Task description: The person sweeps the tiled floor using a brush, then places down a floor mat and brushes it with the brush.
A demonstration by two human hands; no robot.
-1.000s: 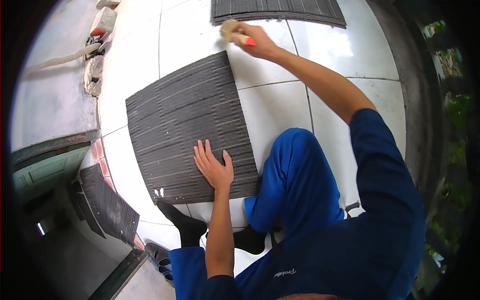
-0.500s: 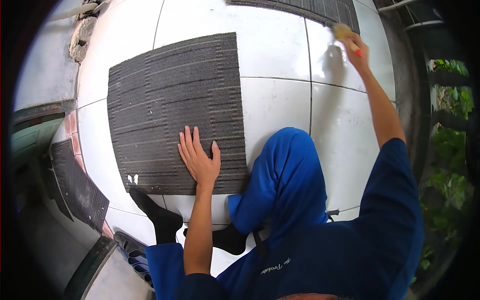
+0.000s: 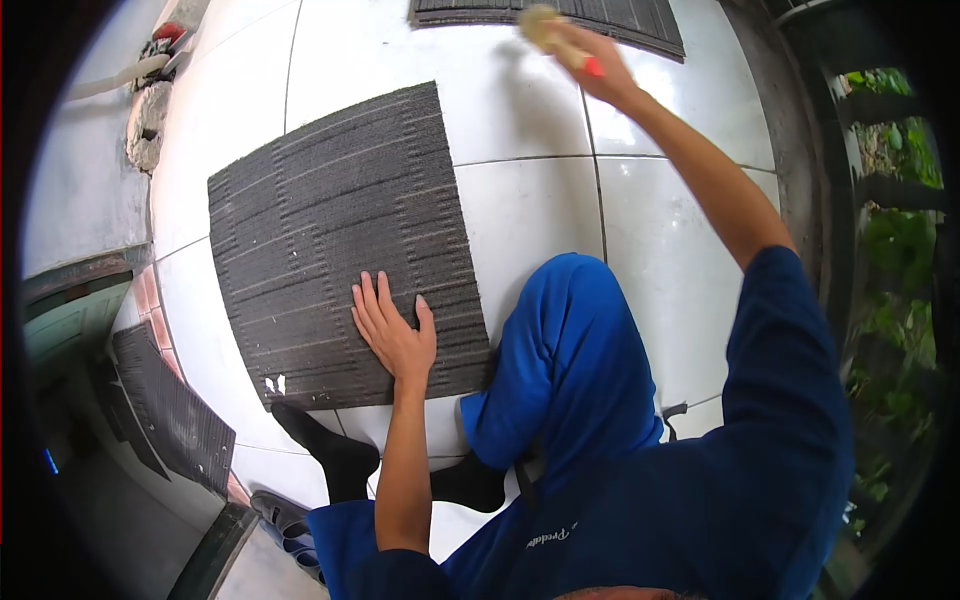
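The left grip (image 3: pixel 397 340) lies flat, palm down, its fingers (image 3: pixel 369 298) extended and slightly parted, the thumb (image 3: pixel 425 317) standing well out to the side. Behind it the left forearm (image 3: pixel 403 470) runs nearly straight, with little bend at the wrist. The right arm (image 3: pixel 705 170) reaches far forward and across, elbow bent outward; the right grip (image 3: pixel 597 70) is raised, its fingers curled closed.

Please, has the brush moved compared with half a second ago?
Yes, the brush has moved left along the far mat, from near its right corner to about its middle.
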